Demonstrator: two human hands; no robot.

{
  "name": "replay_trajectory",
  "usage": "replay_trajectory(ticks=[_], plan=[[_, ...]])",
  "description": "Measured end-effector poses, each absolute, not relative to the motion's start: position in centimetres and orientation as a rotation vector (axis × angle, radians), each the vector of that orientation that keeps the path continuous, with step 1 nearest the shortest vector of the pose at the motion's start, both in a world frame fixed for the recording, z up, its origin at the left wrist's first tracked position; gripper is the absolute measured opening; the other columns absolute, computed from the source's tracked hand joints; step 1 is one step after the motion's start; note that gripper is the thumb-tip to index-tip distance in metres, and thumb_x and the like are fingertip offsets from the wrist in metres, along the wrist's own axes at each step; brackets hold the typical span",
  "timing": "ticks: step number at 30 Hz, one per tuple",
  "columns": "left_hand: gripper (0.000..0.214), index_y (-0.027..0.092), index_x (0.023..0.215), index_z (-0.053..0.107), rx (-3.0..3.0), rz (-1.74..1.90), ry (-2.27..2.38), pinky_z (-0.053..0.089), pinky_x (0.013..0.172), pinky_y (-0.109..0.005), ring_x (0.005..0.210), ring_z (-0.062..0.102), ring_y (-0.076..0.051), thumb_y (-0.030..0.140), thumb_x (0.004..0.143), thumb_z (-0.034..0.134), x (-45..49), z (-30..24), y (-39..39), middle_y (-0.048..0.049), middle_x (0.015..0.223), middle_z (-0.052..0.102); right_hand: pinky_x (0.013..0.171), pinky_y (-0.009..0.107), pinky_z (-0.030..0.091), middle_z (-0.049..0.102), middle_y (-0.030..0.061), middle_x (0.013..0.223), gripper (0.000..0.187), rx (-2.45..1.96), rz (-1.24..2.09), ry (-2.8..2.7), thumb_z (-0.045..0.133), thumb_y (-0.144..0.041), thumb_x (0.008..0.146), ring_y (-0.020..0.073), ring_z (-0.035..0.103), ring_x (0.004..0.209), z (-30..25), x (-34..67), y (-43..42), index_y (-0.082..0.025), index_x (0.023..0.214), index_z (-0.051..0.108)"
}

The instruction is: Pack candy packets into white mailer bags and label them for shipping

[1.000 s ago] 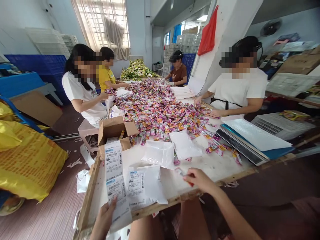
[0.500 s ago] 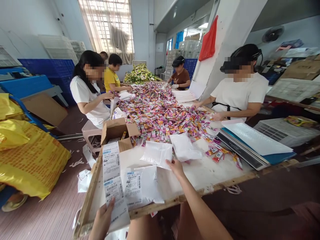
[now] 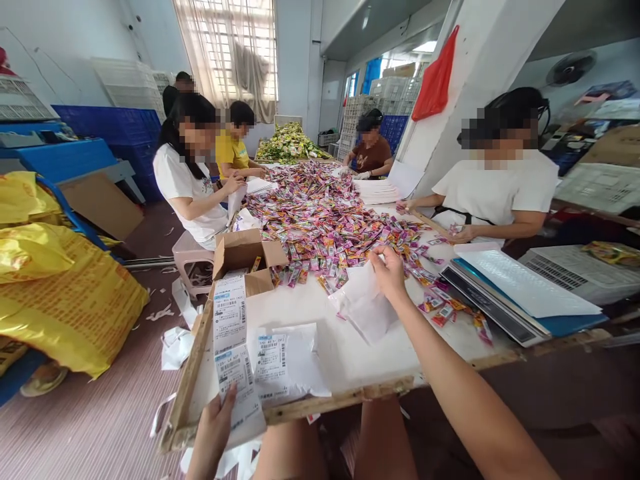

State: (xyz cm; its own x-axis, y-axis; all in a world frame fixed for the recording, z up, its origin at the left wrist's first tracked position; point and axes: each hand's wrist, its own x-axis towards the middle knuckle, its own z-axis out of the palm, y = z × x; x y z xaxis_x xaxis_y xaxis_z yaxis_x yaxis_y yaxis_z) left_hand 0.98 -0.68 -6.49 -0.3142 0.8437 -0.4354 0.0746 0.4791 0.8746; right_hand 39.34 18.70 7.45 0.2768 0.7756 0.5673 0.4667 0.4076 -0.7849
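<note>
My left hand (image 3: 216,419) pinches the lower end of a strip of shipping labels (image 3: 235,373) at the table's left front corner. The strip runs up along the left edge to a cardboard box (image 3: 245,260). Right of it lies a plump white mailing bag (image 3: 307,357) with a shipping label (image 3: 270,363) stuck on its left part. My right hand (image 3: 390,272) has its fingers closed on the upper edge of another white mailing bag (image 3: 367,313), lifted and tilted near the heap of small snack packets (image 3: 325,220). Motion blurs this bag, so I cannot tell whether a second bag is with it.
Several people sit around the table (image 3: 350,373). A flat scale (image 3: 490,307) with a blue folder and white sheets stands at the right. Stacked white bags (image 3: 375,191) lie farther back. Yellow sacks (image 3: 75,287) stand on the left, paper scraps on the floor.
My right hand has moved up and right with a white mailing bag, away from beside the labelled bag. My left hand stays on the label strip. The view has shifted slightly.
</note>
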Motion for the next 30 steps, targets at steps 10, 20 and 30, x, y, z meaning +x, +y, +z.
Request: replay_trajectory(ticks=[10, 20, 30], plan=[[0.048, 0.016, 0.064, 0.062, 0.769, 0.921, 1.694, 0.044, 0.047, -0.031, 0.047, 0.061, -0.025, 0.063, 0.069, 0.06, 1.1, -6.4, -0.7, -0.0063, 0.048, 0.066, 0.052, 0.026, 0.034, 0.049, -0.0046, 0.058, 0.019, -1.19, 0.363, -1.555, 0.048, -0.042, 0.087, 0.0132, 0.046, 0.05, 10.9, 39.7, 16.6, -0.023, 0.087, 0.048], [0.046, 0.017, 0.061, 0.06, 0.791, 0.94, 1.707, 0.046, 0.048, -0.03, 0.05, 0.062, -0.025, 0.062, 0.068, 0.062, 2.1, -4.3, -1.0, -0.003, 0.046, 0.062, 0.074, 0.027, 0.041, 0.066, 0.0042, 0.088, 0.011, -1.457, 0.549, -2.086, 0.049, -0.018, 0.086, 0.0182, 0.06, 0.083, -3.6, 28.2, 12.0, -0.019, 0.089, 0.059], [0.05, 0.013, 0.088, 0.07, 0.913, 1.157, 1.602, 0.056, 0.069, -0.037, 0.085, 0.069, -0.034, 0.057, 0.064, 0.069, 2.1, 0.2, -0.6, -0.0093, 0.078, 0.075, 0.083, 0.029, 0.042, 0.068, -0.0004, 0.1, 0.015, -1.3, 0.651, -2.37, 0.06, -0.018, 0.079, 0.0176, 0.059, 0.093, -1.9, 19.1, 16.3, -0.027, 0.086, 0.07]])
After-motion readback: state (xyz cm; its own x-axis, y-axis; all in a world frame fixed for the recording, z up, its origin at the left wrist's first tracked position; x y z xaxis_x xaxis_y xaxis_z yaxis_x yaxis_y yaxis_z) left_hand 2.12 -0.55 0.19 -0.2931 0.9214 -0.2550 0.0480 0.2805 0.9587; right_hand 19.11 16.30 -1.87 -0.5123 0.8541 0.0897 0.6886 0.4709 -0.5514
